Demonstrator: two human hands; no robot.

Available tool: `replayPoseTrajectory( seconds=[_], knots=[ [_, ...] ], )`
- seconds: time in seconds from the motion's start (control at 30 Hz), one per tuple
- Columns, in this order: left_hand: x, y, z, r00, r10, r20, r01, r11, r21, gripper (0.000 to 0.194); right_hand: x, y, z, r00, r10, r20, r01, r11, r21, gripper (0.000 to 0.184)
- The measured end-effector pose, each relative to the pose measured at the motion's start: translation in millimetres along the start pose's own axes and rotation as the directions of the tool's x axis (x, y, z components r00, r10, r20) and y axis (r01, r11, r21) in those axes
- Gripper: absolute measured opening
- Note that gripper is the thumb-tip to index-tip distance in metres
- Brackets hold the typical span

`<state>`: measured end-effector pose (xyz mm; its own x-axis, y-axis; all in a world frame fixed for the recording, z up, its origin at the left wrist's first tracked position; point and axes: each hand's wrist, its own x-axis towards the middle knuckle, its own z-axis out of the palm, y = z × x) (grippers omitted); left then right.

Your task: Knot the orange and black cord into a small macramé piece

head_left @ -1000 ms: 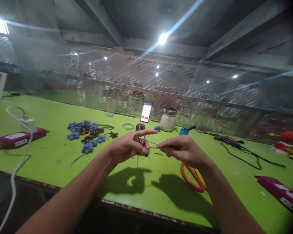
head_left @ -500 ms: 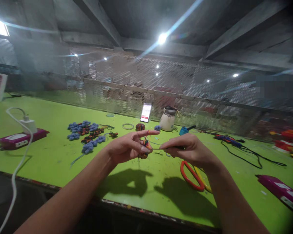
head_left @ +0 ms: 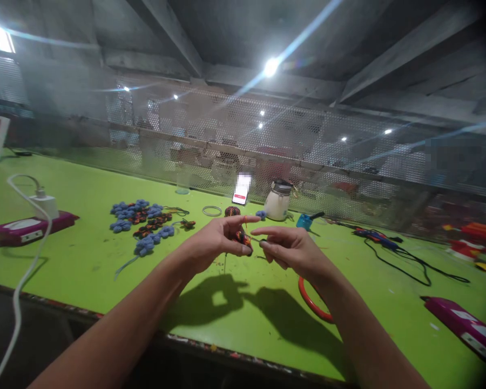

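Observation:
My left hand pinches a small crochet piece in dark, orange and red yarn between thumb and fingers. Its index finger is stretched out, with an orange strand looped over it. In my right hand is a thin crochet hook, its tip at the piece; the handle is mostly hidden by the fingers. Just behind my left hand lies a dark orange-flecked yarn ball. Blue crocheted flowers and dark multicolour ones lie to the left. Scissors with a red handle are partly covered by my right forearm.
On the green table stand a lit phone, a pale jug and a blue pot. Purple power strips lie at both sides, the left one with a white cable. Dark cords spread at right. Perforated mesh borders the back.
My right hand has turned and shifted slightly left, its index finger now extended toward the piece. My left hand still holds the piece, and the right forearm covers more of the scissors.

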<state>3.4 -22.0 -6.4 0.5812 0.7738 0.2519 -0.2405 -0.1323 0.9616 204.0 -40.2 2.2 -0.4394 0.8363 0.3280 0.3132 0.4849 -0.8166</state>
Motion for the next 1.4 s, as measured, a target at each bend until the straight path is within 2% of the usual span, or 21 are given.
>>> replayPoseTrajectory(
  seconds=[0.13,0.3,0.43,0.63,0.93,1.07,1.17,1.4],
  knots=[
    [2,-1,-0.1,0.998,0.069,-0.01,-0.069,0.998,0.008,0.081,0,-1,6,1.0,0.023,0.006,-0.024,0.999,0.037,0.031],
    [3,-2,0.0,0.995,0.094,-0.037,-0.094,0.996,-0.007,0.073,3,4,15,0.995,0.038,-0.087,-0.016,0.97,0.241,0.029],
    [2,-1,1.8,0.989,0.121,-0.08,-0.121,0.993,0.0,0.063,4,7,17,0.99,0.062,-0.126,-0.019,0.947,0.321,0.028],
    [2,3,4.1,0.969,0.137,-0.205,-0.131,0.99,0.041,0.052,4,5,12,0.988,0.09,-0.128,-0.045,0.947,0.319,0.029],
    [1,5,6.5,0.971,0.123,-0.205,-0.109,0.991,0.08,0.063,5,9,16,0.985,0.123,-0.122,-0.077,0.942,0.326,0.032],
    [0,7,9.4,0.966,0.114,-0.232,-0.083,0.987,0.14,0.058,6,9,17,0.984,0.123,-0.129,-0.075,0.942,0.326,0.032],
    [0,7,9.9,0.965,0.141,-0.219,-0.113,0.984,0.134,0.054,6,9,16,0.983,0.126,-0.132,-0.08,0.946,0.313,0.032],
    [0,8,10.9,0.961,0.12,-0.249,-0.081,0.983,0.162,0.058,5,7,17,0.988,0.107,-0.11,-0.072,0.955,0.287,0.033]
  ],
)
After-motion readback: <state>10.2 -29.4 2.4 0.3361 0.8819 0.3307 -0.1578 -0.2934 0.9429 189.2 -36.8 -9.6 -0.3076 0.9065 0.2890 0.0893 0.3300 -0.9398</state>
